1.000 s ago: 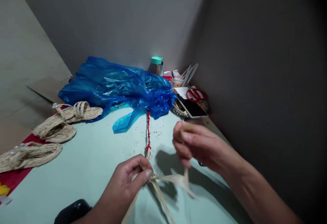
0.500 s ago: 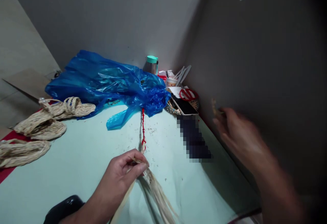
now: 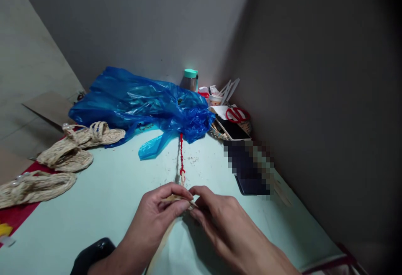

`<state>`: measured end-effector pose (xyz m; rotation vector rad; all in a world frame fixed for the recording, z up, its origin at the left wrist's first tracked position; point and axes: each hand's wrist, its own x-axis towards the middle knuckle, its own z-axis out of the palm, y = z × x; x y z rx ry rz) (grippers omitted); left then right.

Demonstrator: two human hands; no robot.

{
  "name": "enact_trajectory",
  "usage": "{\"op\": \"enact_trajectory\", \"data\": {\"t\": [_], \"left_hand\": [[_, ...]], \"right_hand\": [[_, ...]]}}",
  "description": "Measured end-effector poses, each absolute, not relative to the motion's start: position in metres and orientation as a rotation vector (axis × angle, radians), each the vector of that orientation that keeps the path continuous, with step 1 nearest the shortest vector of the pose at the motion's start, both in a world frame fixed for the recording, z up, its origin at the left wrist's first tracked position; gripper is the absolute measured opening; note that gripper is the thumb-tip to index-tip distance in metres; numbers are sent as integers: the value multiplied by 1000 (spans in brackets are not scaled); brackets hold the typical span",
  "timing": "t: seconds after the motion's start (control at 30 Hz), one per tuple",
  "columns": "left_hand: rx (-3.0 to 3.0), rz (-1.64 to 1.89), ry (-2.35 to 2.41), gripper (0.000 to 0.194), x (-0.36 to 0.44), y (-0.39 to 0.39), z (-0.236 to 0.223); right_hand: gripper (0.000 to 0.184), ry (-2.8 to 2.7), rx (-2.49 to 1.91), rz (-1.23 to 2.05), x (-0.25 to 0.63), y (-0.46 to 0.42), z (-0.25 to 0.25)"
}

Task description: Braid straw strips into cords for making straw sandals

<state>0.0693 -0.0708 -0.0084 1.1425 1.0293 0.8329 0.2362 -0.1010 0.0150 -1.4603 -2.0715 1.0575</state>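
My left hand (image 3: 157, 214) pinches pale straw strands (image 3: 171, 199) between thumb and forefinger, low in the middle of the head view. Its fingertips meet those of my right hand (image 3: 228, 220), which is closed on the same straw from the other side. One long strand (image 3: 161, 248) runs down from the grip towards me. Just beyond my fingers, the straw joins a red cord (image 3: 181, 153), stretched away to the blue plastic bag. The exact crossing of the strands is hidden behind my fingers.
Woven straw sandals (image 3: 69, 160) lie at left, by the blue plastic bag (image 3: 141, 103). At the back stand a flask (image 3: 190, 80) and a cup (image 3: 215, 99). Red-handled scissors (image 3: 238, 115) and a phone (image 3: 234, 129) rest on a basket. Loose strands (image 3: 282, 193) lie right. A wall borders the table.
My right hand has come from the far right, by the wall, in to the middle against my left hand. Pale strands now show on the table's right side. My left hand keeps its pinch.
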Motion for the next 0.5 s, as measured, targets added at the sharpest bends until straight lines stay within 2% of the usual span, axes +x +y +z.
{"op": "enact_trajectory", "data": {"t": [0.17, 0.27, 0.33, 0.5], "left_hand": [[1000, 899, 899, 37, 73, -76, -14], [957, 917, 913, 45, 74, -77, -15], [907, 861, 944, 44, 74, -76, -16], [796, 709, 962, 23, 72, -75, -15]], "right_hand": [[25, -1864, -1372, 1179, 249, -105, 8], [20, -1792, -1351, 1192, 251, -108, 13], [19, -1757, -1332, 1228, 251, -108, 16], [25, -1685, -1416, 1289, 255, -105, 14]]}}
